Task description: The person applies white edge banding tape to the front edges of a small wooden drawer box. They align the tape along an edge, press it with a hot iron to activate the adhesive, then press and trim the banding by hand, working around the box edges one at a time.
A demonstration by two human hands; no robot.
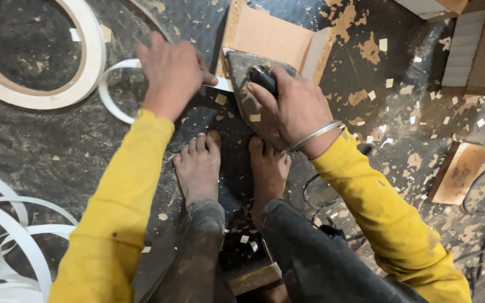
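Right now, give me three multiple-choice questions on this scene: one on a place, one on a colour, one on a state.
1. Where does the iron rest?
A. on the board's edge
B. on the tape roll
C. on a foot

2. What colour are the sleeves?
A. blue
B. yellow
C. white

3. What is the right hand doing?
A. lying open on the floor
B. gripping the iron's handle
C. holding the roll

Answers:
1 A, its sole lies along the edge of the board.
2 B, both arms are yellow.
3 B, the fingers wrap the dark handle, while the left hand presses the white strip.
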